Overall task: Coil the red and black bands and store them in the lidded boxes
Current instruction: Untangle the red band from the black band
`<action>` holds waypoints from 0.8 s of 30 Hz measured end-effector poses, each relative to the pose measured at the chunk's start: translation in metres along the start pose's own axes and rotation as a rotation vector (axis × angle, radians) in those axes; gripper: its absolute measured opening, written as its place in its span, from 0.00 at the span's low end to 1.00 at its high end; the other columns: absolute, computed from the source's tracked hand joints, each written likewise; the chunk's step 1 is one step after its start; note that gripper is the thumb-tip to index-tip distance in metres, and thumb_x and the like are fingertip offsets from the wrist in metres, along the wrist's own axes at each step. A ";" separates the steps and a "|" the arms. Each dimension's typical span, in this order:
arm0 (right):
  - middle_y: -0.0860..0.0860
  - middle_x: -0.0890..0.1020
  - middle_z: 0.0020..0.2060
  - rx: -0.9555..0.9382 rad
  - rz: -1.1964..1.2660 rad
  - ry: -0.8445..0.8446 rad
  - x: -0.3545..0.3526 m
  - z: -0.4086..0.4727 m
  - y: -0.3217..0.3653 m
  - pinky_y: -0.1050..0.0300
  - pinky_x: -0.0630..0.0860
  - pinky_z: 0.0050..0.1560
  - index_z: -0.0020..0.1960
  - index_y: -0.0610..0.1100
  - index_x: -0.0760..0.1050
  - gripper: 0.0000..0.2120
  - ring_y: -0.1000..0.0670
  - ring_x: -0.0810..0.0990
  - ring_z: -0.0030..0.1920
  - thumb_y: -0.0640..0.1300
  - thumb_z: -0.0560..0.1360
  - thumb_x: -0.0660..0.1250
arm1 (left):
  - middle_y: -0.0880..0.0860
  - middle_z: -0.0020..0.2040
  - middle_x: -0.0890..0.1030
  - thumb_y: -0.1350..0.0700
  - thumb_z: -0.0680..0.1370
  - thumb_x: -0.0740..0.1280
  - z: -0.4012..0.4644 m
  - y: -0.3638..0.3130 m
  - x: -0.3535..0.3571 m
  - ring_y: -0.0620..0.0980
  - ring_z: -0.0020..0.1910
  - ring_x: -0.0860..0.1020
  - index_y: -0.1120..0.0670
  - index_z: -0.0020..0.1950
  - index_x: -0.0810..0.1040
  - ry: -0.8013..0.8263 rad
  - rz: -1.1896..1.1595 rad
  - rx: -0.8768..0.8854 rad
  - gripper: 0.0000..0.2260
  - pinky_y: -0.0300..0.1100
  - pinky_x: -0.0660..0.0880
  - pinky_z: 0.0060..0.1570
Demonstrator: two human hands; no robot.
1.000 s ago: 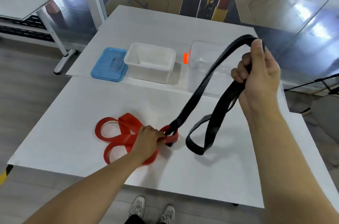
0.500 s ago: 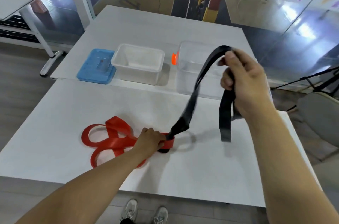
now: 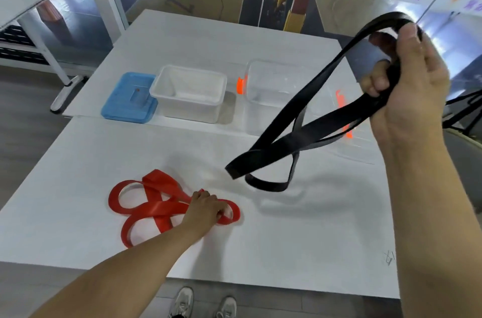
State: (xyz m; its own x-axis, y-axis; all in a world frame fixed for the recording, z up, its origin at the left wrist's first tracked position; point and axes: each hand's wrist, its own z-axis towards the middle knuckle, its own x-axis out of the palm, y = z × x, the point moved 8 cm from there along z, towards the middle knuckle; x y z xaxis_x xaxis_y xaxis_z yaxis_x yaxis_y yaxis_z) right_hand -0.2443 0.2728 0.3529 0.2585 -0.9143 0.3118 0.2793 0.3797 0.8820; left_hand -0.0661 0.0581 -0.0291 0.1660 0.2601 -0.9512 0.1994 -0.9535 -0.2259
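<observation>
A red band [image 3: 154,207] lies tangled in loops on the white table [image 3: 78,161]. My left hand [image 3: 204,209] presses down on its right end, fingers closed around the red loop. My right hand [image 3: 409,78] is raised at the right and grips the black band [image 3: 287,140], which hangs in loose loops above the table, free of the red band. Behind stand a white open box [image 3: 190,93] with a blue lid [image 3: 127,97] beside it. A clear box [image 3: 273,83] with orange clips stands right of the white one, its clear lid [image 3: 357,140] partly hidden by the black band.
A second white table [image 3: 208,38] abuts the far side and carries the boxes. Glass partitions stand behind it. Another table with metal legs [image 3: 39,44] is at the far left. My shoes [image 3: 203,302] show below the near edge.
The black band has come loose from the red band and my left hand; my right hand lifted it up and right, and it now hangs in loops clear of the table.
</observation>
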 end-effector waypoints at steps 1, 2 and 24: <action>0.51 0.86 0.44 -0.020 -0.087 -0.004 -0.005 0.002 0.002 0.59 0.65 0.31 0.51 0.47 0.80 0.05 0.53 0.65 0.27 0.45 0.84 0.66 | 0.51 0.41 0.84 0.55 0.70 0.76 0.000 0.002 0.001 0.57 0.47 0.81 0.45 0.44 0.86 -0.014 -0.001 -0.005 0.06 0.54 0.74 0.55; 0.52 0.85 0.42 -0.028 -0.163 -0.015 -0.011 0.003 0.002 0.58 0.64 0.31 0.51 0.47 0.80 0.04 0.52 0.65 0.26 0.44 0.82 0.67 | 0.51 0.43 0.84 0.54 0.71 0.76 0.001 0.004 0.002 0.58 0.48 0.81 0.46 0.46 0.86 -0.019 -0.007 -0.009 0.06 0.53 0.74 0.55; 0.45 0.82 0.55 0.699 -1.292 0.333 -0.132 -0.098 -0.269 0.43 0.77 0.60 0.73 0.50 0.67 0.24 0.37 0.81 0.56 0.43 0.79 0.68 | 0.50 0.38 0.85 0.51 0.63 0.80 0.003 0.033 0.009 0.57 0.39 0.82 0.51 0.52 0.86 0.050 0.222 -0.096 0.19 0.50 0.78 0.45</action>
State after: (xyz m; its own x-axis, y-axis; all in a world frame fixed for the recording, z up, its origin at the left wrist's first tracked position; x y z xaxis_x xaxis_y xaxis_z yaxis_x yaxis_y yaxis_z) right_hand -0.2631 0.3049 0.0403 0.4045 -0.4482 -0.7972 0.0126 -0.8689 0.4949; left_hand -0.0609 0.0289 -0.0458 0.2631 0.0555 -0.9632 0.2433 -0.9699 0.0106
